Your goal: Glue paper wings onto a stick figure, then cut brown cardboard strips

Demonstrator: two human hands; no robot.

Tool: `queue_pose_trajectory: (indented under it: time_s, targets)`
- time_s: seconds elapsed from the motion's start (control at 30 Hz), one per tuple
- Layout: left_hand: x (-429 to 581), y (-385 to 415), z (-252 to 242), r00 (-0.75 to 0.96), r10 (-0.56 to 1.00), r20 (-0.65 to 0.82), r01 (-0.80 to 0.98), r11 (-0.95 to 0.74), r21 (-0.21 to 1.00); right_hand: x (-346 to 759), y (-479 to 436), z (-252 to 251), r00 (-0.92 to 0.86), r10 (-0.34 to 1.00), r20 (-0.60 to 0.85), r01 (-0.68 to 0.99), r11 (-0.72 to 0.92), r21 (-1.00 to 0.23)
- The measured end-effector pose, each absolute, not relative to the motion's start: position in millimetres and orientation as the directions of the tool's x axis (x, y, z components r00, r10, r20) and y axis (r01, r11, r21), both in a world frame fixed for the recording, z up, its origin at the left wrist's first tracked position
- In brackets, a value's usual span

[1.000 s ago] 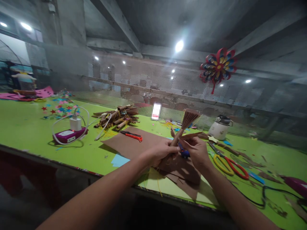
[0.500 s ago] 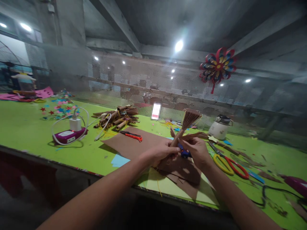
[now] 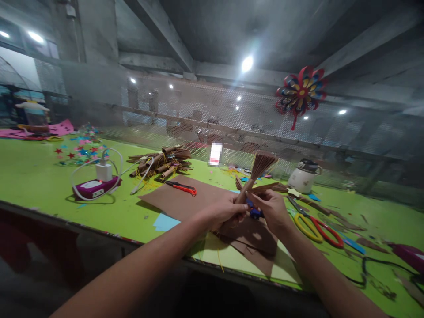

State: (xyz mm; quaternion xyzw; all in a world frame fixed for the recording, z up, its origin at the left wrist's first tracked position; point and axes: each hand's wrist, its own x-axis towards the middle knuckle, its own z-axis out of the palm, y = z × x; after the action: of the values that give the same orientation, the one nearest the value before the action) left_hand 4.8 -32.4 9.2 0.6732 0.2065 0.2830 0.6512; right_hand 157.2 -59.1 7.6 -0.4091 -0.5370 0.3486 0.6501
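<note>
My left hand [image 3: 221, 211] is closed around the lower end of a pleated brown paper fan [image 3: 259, 167], which stands tilted up and to the right above the green table [image 3: 39, 176]. My right hand [image 3: 272, 209] pinches the same fan at its gathered base, fingers pressed together. A small blue object [image 3: 254, 212] lies just under the two hands. Brown paper sheets [image 3: 185, 198] lie beneath and in front of the hands.
Red and yellow scissors [image 3: 314, 226] lie right of my hands. An orange cutter [image 3: 183, 187] rests on the brown sheet. A pile of rolled brown paper [image 3: 164, 162], a purple power bank with charger [image 3: 96, 185], a white pot [image 3: 304, 176] and a hanging paper pinwheel [image 3: 300, 92] are around.
</note>
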Motion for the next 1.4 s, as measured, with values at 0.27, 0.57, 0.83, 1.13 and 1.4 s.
queue_pose_trajectory:
  time_s: [0.27, 0.57, 0.83, 1.13, 1.4]
  targets:
    - [4.0, -34.3, 9.8, 0.757, 0.643, 0.115, -0.096, -0.065, 0.993, 156.6, -60.8, 9.9, 0.188, 0.885, 0.425, 0.028, 0.428, -0.903]
    - [4.3, -32.6, 8.3, 0.75, 0.651, 0.114, -0.084, -0.078, 0.993, 158.9, -58.1, 7.1, 0.178, 0.875, 0.451, 0.038, 0.451, -0.891]
    - [5.1, -31.4, 7.8, 0.746, 0.656, 0.117, -0.096, -0.068, 0.993, 158.4, -58.4, 7.8, 0.182, 0.881, 0.438, 0.033, 0.439, -0.898]
    - [4.2, -29.9, 9.7, 0.682, 0.724, 0.102, -0.126, -0.021, 0.992, 159.9, -56.3, 7.0, 0.149, 0.879, 0.453, 0.115, 0.439, -0.891]
    - [5.3, -29.7, 8.6, 0.705, 0.704, 0.088, -0.155, 0.031, 0.987, 159.2, -56.4, 3.8, 0.167, 0.873, 0.458, 0.109, 0.445, -0.889]
